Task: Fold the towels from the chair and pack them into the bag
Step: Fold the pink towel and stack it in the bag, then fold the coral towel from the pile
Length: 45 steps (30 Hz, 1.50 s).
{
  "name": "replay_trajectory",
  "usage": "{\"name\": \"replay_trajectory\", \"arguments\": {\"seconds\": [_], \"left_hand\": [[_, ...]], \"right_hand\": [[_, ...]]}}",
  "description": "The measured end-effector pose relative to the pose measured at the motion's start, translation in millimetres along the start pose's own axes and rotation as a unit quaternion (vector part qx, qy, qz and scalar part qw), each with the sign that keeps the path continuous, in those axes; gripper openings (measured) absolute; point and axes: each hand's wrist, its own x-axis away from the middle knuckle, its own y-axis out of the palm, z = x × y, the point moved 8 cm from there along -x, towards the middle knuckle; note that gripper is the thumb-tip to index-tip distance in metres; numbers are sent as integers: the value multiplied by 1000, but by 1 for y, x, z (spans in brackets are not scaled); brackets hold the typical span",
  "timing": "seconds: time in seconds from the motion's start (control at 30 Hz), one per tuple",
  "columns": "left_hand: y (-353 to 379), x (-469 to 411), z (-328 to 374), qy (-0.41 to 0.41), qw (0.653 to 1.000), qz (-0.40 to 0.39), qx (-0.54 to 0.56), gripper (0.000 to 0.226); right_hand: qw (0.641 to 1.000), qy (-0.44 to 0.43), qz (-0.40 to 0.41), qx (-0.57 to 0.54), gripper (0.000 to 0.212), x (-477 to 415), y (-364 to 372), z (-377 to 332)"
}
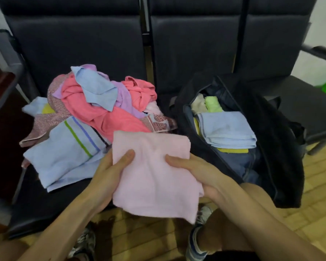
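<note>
Nearest are the person's shoes (198,240) on the wooden floor (149,242), with both forearms reaching up over them. Just beyond, the left hand (111,172) grips the left edge of a folded pink towel (154,176) and the right hand (196,172) grips its right edge. Each thumb lies on top, with the other fingers tucked underneath out of sight. The towel is held above the front edge of the chair seat (45,208), between the unfolded heap and the bag.

The step in hand looks like carrying this towel to the bag. To do it well, keep both grips firm so the layers do not slide apart (the near corner already droops a little). Swing it right, level, and lay it flat on the folded blue towel (228,129) inside.

Further off, a striped blue towel (68,149) lies spread on the seat. Behind it sits the jumbled pile of towels (105,102), coral, lilac and blue. The black bag (280,157) stands open on the neighbouring seat, with yellow and green cloth showing beside the blue towel. Its sagging near wall may need pushing aside.
</note>
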Motion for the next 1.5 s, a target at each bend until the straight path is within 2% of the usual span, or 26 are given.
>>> {"name": "replay_trajectory", "arguments": {"seconds": [0.13,0.2,0.33,0.43,0.63,0.8,0.97,1.07,1.2,1.27,1.37,1.43,1.5], "left_hand": [[23,-8,-7,31,996,-2,-82,33],[46,-13,-15,27,995,-15,-97,28],[99,-40,-31,13,993,-39,-113,40],[146,-78,-33,25,992,-48,-115,37],[229,-154,-26,61,978,-35,-198,38],[259,-200,-30,76,965,-18,-251,32],[262,-216,-65,30,958,-22,-285,27],[259,-215,-75,13,959,-18,-284,27],[255,-213,-69,-6,951,-34,-306,33],[247,-205,-55,-16,949,-45,-311,35],[232,-192,-24,1,961,-56,-270,35],[211,-175,11,42,972,-53,-226,29],[182,-150,50,93,974,-36,-202,19]], "right_hand": [[999,-7,34,29,50,3,-43,-5],[996,-30,72,36,45,4,-72,-18],[991,-53,111,59,42,-1,-126,-47],[982,-62,152,94,45,-13,-179,-81],[945,-119,233,196,54,-44,-265,-159],[912,-148,281,261,45,-78,-310,-173],[854,-147,296,402,51,-97,-326,-176],[831,-145,315,435,57,-100,-329,-170],[809,-123,353,454,77,-86,-324,-171],[795,-109,355,479,80,-77,-307,-173],[744,-146,364,541,77,-58,-267,-186],[741,-194,353,537,71,-45,-223,-191],[769,-237,316,503,60,-39,-173,-187]]}}
